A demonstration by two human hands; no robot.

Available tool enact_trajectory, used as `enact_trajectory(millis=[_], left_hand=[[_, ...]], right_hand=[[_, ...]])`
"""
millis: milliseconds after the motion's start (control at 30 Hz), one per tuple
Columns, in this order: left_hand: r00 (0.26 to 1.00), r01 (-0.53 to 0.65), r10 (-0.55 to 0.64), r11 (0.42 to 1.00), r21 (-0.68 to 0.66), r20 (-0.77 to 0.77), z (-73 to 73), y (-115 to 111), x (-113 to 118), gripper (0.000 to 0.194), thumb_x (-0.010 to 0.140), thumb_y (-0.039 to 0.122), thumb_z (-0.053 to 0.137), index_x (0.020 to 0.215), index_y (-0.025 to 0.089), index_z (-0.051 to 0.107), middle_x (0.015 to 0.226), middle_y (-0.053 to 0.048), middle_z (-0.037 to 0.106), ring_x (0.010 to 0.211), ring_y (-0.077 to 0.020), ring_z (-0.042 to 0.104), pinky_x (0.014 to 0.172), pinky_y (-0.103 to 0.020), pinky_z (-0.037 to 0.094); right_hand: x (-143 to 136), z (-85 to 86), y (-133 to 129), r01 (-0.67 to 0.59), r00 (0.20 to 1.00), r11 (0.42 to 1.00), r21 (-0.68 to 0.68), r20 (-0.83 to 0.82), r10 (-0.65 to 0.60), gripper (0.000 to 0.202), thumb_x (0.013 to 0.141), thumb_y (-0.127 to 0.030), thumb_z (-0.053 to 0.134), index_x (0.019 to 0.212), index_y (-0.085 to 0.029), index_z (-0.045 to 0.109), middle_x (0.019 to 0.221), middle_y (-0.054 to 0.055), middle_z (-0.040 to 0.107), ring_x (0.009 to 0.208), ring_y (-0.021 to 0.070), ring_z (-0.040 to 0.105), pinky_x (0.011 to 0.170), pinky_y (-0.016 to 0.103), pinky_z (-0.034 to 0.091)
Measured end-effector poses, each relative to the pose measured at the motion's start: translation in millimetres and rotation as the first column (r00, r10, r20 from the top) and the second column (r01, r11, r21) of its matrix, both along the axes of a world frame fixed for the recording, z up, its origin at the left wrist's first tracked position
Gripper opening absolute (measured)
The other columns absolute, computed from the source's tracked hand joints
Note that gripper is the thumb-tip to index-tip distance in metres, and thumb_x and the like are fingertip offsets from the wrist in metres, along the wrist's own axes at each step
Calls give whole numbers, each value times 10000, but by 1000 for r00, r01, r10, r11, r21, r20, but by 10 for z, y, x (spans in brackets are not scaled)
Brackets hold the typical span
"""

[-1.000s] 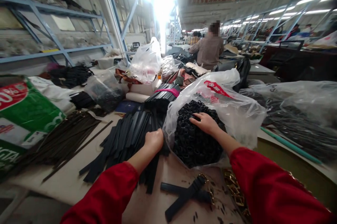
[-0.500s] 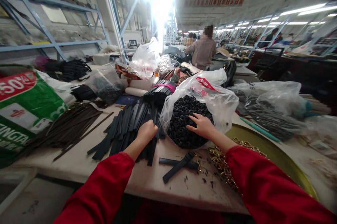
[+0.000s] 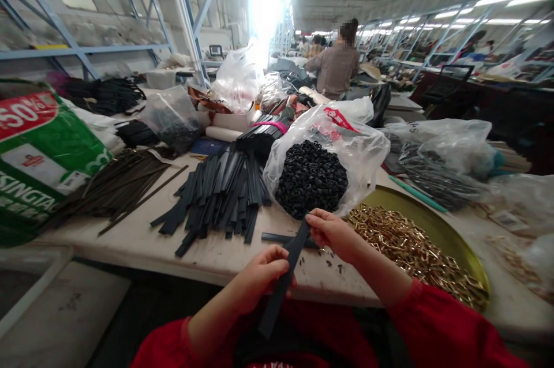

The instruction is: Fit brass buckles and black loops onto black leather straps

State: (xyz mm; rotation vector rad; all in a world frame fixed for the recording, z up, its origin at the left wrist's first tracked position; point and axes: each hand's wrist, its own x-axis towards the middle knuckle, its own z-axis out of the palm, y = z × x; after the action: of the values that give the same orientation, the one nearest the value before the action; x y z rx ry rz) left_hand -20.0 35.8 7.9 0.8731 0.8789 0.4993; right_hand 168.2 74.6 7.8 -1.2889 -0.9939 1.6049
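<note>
A flat black strap (image 3: 281, 281) slants over the table's front edge, held between both hands. My left hand (image 3: 267, 271) grips it near the middle, thumb on top. My right hand (image 3: 325, 229) pinches its upper end; whether a small piece is also in those fingers cannot be made out. Beyond my right hand, an open plastic bag (image 3: 367, 149) holds many small black loops (image 3: 312, 177). A pile of black straps (image 3: 220, 189) lies to the left of the bag. Another strap (image 3: 274, 237) lies on the table, partly behind the held one.
Gold metal pieces (image 3: 411, 241) fill part of a round yellow-green tray (image 3: 465, 250) at the right. Brown strips (image 3: 125, 183) and a green bag (image 3: 52, 166) are at the left. A person (image 3: 337, 65) stands farther back. Plastic bags (image 3: 445, 143) lie at right.
Both hands have moved back toward the table's front edge, my right hand out of the bag of loops. A strap is now held between them, and the view has shifted slightly.
</note>
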Motion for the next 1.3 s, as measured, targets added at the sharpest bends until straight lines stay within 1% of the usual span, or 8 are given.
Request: enact_trajectory(millis=[367, 533, 633, 733, 900, 967, 1133, 1300], left_hand=[[989, -42, 74, 972, -233, 131, -153, 130, 158, 325, 830, 348, 429, 1001, 101, 554, 609, -11, 597, 420, -61, 508, 381, -157, 351], [998, 61, -57, 982, -178, 32, -113, 124, -79, 310, 793, 355, 539, 985, 113, 565, 658, -35, 644, 477, -79, 562, 414, -156, 362], [993, -110, 103, 983, -150, -53, -135, 141, -258, 263, 736, 328, 643, 875, 117, 571, 654, -11, 637, 481, -55, 549, 426, -137, 351], [942, -250, 312, 898, -363, 124, -114, 152, -264, 308, 759, 340, 636, 969, 135, 546, 912, -71, 658, 734, -112, 630, 601, -182, 467], [858, -237, 411, 849, -472, 308, 61, 230, -35, 244, 853, 250, 509, 1050, 106, 514, 973, -110, 638, 782, -131, 634, 674, -221, 495], [887, -309, 397, 889, -337, 236, 85, 282, -8, 210, 849, 176, 496, 1046, 103, 501, 790, -61, 651, 585, -78, 599, 529, -160, 450], [973, -183, 197, 976, -120, 120, -19, 324, -55, 195, 862, 265, 430, 994, 125, 460, 607, -18, 629, 334, -46, 426, 330, -137, 274], [989, -69, 83, 992, -110, 126, -71, 287, 2, 208, 839, 285, 410, 981, 137, 448, 596, -27, 635, 339, -63, 451, 328, -144, 275]], right_hand=[[-50, -219, 29, -81, 995, 992, -98, 44, 86, 328, 724, -470, 539, 614, -172, 459, 487, -59, 473, 365, 42, 369, 346, 172, 224], [71, -83, 33, 153, 951, 978, 140, 249, -185, 338, 802, -481, 457, 636, -186, 440, 504, -57, 453, 396, 58, 379, 376, 189, 295], [164, 160, -157, 210, 749, 804, 556, 438, -498, 253, 869, -365, 422, 697, -192, 487, 529, -40, 480, 466, 84, 446, 450, 211, 368], [81, 368, -445, -176, 614, 500, 848, 491, -618, 74, 855, -202, 464, 892, -204, 528, 659, -4, 593, 584, 112, 541, 534, 237, 419], [-350, 329, -709, -821, 506, 63, 568, 774, -381, 75, 812, -178, 525, 876, -176, 563, 561, -21, 582, 477, 118, 485, 444, 262, 338], [-378, 221, -630, -850, 457, 137, 508, 842, -285, 141, 841, -294, 496, 871, -177, 568, 604, -4, 595, 518, 132, 507, 468, 268, 353], [36, -51, 0, -497, 294, 753, 431, 900, -321, 169, 877, -254, 420, 877, -166, 563, 815, 67, 611, 742, 173, 574, 666, 279, 421], [235, -302, 444, -431, -1, 891, 141, 988, -157, 131, 817, -240, 514, 894, -149, 569, 881, 96, 592, 794, 209, 583, 676, 287, 404]])
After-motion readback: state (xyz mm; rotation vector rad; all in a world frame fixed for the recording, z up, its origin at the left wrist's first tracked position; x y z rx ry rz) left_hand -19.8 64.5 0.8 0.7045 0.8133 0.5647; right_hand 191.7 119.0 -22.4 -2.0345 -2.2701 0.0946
